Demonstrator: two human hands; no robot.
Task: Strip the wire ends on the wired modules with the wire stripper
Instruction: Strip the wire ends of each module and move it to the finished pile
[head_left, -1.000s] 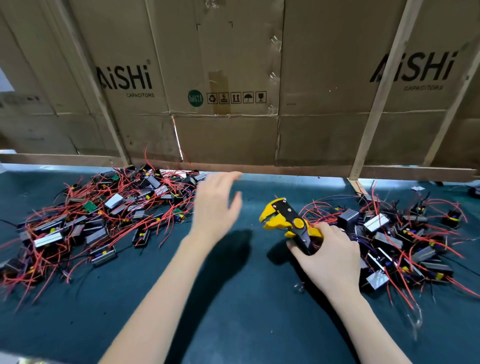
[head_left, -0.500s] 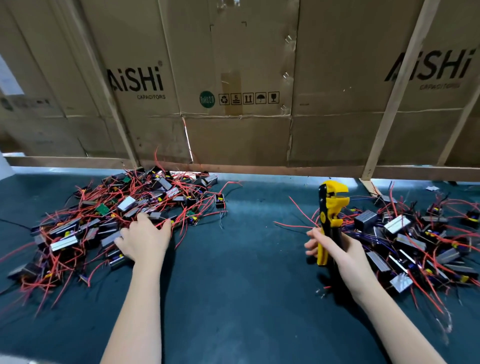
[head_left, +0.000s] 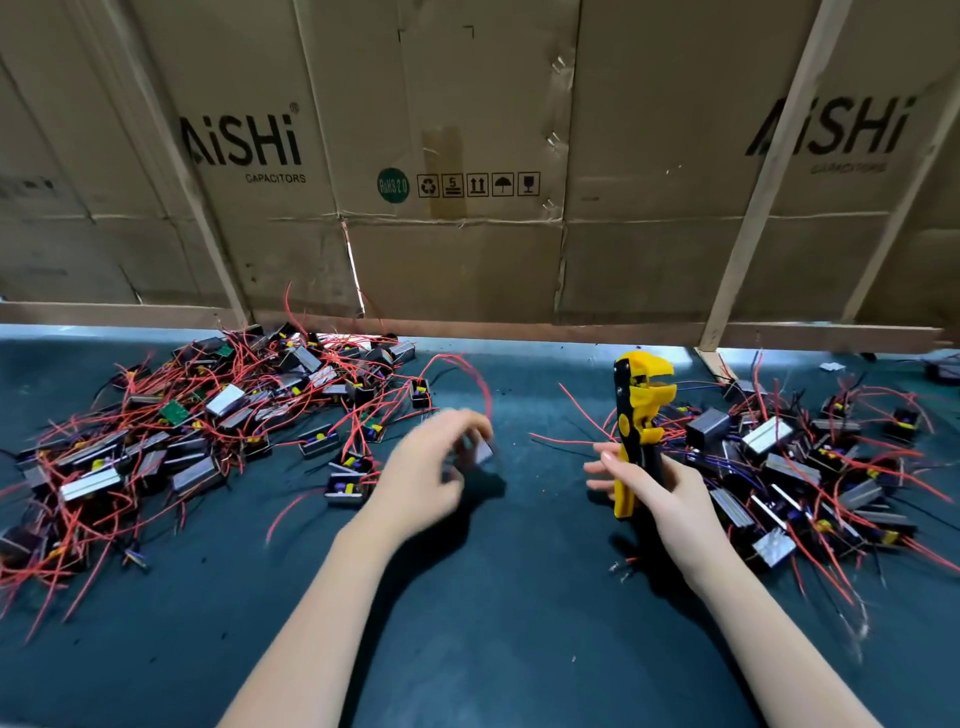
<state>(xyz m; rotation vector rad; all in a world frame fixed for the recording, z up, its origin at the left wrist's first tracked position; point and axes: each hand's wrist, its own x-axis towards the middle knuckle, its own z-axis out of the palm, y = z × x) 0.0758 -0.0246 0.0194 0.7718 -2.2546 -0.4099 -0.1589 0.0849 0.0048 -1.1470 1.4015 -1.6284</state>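
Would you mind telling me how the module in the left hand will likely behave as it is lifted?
The module, pinched in the left hand, looks small and boxy, so probably light and rigid. Its red wire arcs loosely, so it will likely flop and could snag the left pile.

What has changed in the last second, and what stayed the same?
The left hand reached into the left pile, took hold of one module and carried it toward the middle. The right hand turned the wire stripper upright. Both piles stayed in place.
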